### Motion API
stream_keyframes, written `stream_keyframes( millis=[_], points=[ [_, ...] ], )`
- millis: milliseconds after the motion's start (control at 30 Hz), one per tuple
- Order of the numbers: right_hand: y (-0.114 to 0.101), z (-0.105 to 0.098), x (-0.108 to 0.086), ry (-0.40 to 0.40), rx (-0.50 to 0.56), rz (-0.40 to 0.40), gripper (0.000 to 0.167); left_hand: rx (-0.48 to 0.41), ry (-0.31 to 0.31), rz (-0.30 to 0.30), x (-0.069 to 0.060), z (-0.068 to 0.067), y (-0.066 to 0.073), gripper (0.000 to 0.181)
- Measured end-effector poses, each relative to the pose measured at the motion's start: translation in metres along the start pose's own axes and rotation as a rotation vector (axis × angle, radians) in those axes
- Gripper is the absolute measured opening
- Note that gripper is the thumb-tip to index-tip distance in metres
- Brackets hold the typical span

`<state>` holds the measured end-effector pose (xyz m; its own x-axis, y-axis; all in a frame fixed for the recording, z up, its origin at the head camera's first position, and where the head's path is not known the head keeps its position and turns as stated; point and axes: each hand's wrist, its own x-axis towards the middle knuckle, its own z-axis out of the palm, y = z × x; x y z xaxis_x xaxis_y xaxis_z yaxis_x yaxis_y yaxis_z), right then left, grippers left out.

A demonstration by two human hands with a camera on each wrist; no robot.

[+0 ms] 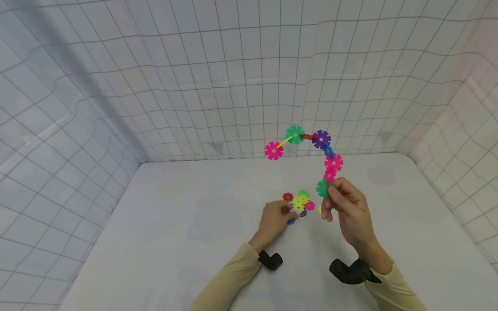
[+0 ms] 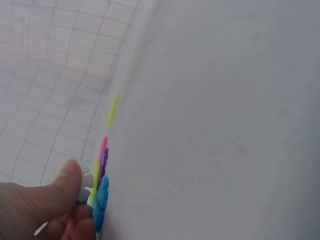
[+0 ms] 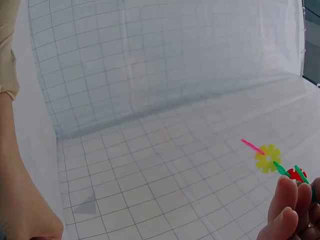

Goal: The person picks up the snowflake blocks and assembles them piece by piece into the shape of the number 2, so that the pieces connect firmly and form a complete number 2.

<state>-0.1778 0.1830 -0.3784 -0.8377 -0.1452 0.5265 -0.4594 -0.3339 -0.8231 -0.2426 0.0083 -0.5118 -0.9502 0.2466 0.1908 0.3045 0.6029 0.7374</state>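
My right hand (image 1: 352,216) pinches a green snowflake disc (image 1: 322,188) at the lower end of a curved chain of interlocked plastic discs. The raised chain bends up and left through pink, blue, purple (image 1: 321,139), red, green and yellow pieces. A pink disc (image 1: 274,150) forms its free end. Down at the table, my left hand (image 1: 272,221) pinches a white snowflake disc (image 2: 87,181) between thumb and fingers, beside a small pile of loose discs (image 1: 300,201). In the right wrist view, the right fingers hide part of the chain.
The loose discs are red, green, yellow, pink, purple and blue (image 2: 102,200). One yellow disc (image 1: 320,210) lies apart, partly behind the right hand. Grid-patterned white sheets (image 1: 249,86) enclose the white table (image 1: 186,242) at the back and sides.
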Motion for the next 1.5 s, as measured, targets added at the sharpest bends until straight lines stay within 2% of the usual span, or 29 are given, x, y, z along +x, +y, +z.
stream_keyframes(
  millis=[167,233,300,367,500,567,600,667,800,933,1033,1233,1500],
  points=[
    [-0.003,0.003,-0.001,-0.01,0.006,-0.001,0.024,-0.232,0.086,0.013,-0.007,-0.02,-0.003,0.014],
    [-0.003,0.004,-0.001,-0.015,0.016,-0.001,0.024,-0.297,0.107,0.019,-0.009,-0.03,0.001,0.016],
    [-0.003,0.005,-0.002,-0.018,0.021,0.002,0.024,-0.344,0.146,0.056,-0.014,-0.041,0.008,0.018],
    [-0.003,0.007,-0.002,-0.023,0.028,0.002,0.023,-0.386,0.216,0.148,-0.018,-0.052,0.017,0.016],
    [-0.002,0.009,-0.002,-0.045,0.055,-0.01,0.022,-0.463,0.356,0.385,-0.033,-0.08,0.053,0.009],
    [-0.001,0.01,-0.002,-0.075,0.1,-0.024,0.022,-0.516,0.377,0.47,-0.042,-0.093,0.072,0.013],
    [-0.001,0.01,-0.002,-0.094,0.128,-0.027,0.022,-0.529,0.376,0.494,-0.047,-0.099,0.081,0.015],
    [0.001,0.01,-0.003,-0.141,0.209,-0.023,0.024,-0.557,0.361,0.528,-0.053,-0.105,0.09,0.017],
    [0.002,0.006,-0.003,-0.257,0.417,0.023,0.033,-0.565,0.332,0.53,-0.064,-0.11,0.099,0.016],
    [0.002,0.003,-0.002,-0.357,0.622,0.039,0.037,-0.564,0.322,0.527,-0.068,-0.107,0.094,0.016],
    [0.001,0.001,-0.002,-0.399,0.697,0.037,0.037,-0.553,0.315,0.52,-0.068,-0.104,0.088,0.016],
    [0.0,0.002,-0.001,-0.429,0.728,0.062,0.035,-0.512,0.307,0.525,-0.072,-0.108,0.088,0.013],
    [0.005,0.002,-0.001,-0.41,0.667,0.084,0.037,-0.452,0.347,0.578,-0.075,-0.111,0.09,0.013]
  ],
)
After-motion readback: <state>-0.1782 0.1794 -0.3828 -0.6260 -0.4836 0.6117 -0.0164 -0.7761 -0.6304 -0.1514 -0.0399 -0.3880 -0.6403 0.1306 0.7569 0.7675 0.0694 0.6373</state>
